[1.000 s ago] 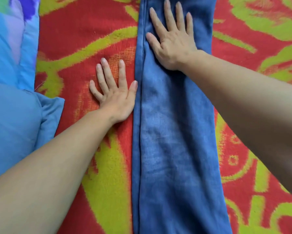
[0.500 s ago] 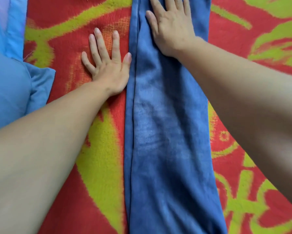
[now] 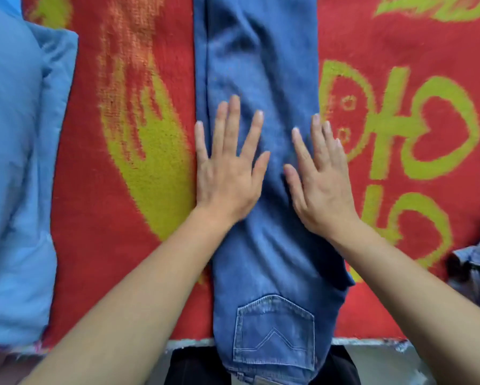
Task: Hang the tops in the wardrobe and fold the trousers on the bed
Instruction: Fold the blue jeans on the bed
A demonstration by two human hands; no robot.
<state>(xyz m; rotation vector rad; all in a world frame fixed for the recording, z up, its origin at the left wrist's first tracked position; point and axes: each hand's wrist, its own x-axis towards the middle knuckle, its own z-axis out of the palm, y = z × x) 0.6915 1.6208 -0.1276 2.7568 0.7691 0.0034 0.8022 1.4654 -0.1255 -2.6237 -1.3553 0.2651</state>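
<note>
Blue jeans (image 3: 258,65) lie folded lengthwise, one leg over the other, down the middle of the red and yellow-green blanket (image 3: 116,240) on the bed. Their back pocket (image 3: 275,332) hangs over the near edge of the bed. My left hand (image 3: 227,168) rests flat on the left half of the jeans, fingers spread. My right hand (image 3: 319,179) lies flat on the right half, its fingertips at the jeans' right edge. Neither hand grips anything.
A light blue quilt (image 3: 13,176) is bunched along the left side of the bed. A grey-blue garment (image 3: 477,259) lies at the right edge. The near edge of the bed (image 3: 372,341) runs along the bottom.
Both hands have drawn back towards me along the jeans. My left hand has moved from the blanket onto the denim. The view has shifted, so the back pocket and bed edge now show.
</note>
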